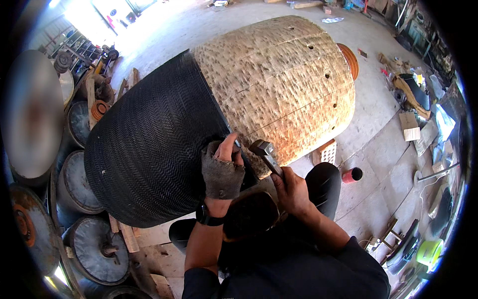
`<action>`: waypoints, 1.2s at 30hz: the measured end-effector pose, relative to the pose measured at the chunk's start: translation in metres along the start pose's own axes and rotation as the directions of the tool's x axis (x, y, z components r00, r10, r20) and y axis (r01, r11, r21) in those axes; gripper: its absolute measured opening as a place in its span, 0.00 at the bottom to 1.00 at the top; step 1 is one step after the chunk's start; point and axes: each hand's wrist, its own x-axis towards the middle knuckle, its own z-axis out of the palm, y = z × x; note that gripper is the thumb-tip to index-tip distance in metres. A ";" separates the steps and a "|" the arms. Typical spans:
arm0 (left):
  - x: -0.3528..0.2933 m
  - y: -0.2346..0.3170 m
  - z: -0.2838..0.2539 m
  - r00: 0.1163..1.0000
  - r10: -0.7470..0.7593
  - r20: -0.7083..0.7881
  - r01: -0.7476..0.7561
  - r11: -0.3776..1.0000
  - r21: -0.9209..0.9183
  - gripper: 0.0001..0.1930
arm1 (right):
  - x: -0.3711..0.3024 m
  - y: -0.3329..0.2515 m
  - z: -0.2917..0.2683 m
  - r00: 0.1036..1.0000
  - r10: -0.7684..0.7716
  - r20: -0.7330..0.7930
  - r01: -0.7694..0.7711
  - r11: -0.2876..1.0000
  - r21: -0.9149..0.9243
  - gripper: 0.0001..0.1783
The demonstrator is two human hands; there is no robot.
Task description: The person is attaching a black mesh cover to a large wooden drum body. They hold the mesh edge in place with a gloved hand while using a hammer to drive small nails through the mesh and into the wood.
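A large barrel-shaped drum lies on its side in front of me. Its right part is pitted tan wood (279, 79) with several dark holes; black ridged covering (149, 134) wraps the left part. My left hand (224, 167), in a dark fingerless glove, is closed at the covering's edge, pinching a small, shiny, thin piece (237, 143) that I cannot name. Just right of it, my right hand (291, 189) grips the handle of a hammer (264, 149). The hammer's head hangs over the wood near my left fingers.
Round metal-ended drums (99, 249) crowd the left side. On the right floor stand a red can with a black top (352, 175) and a perforated brick (326, 152) beside the drum. Scraps and a cardboard box (410, 126) lie farther right. A bright green container (429, 252) sits lower right.
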 end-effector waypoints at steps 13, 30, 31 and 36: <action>0.007 0.015 0.012 0.997 -0.078 -0.009 0.079 0.994 0.078 0.37 | 0.004 -0.019 -0.004 0.998 -0.054 -0.018 0.053 0.998 -0.025 0.14; -0.075 0.011 0.020 0.993 0.079 -0.092 -0.065 0.986 0.153 0.32 | -0.004 -0.006 -0.004 0.984 -0.154 -0.094 0.158 0.987 0.036 0.15; -0.088 0.014 0.020 0.997 0.071 0.015 -0.072 0.984 0.161 0.30 | 0.005 -0.018 -0.001 0.999 -0.045 0.009 0.046 0.992 -0.117 0.14; -0.169 0.014 0.054 0.953 0.071 0.296 -0.103 0.990 0.096 0.24 | 0.001 -0.017 -0.002 0.991 -0.117 -0.070 0.124 0.987 0.102 0.11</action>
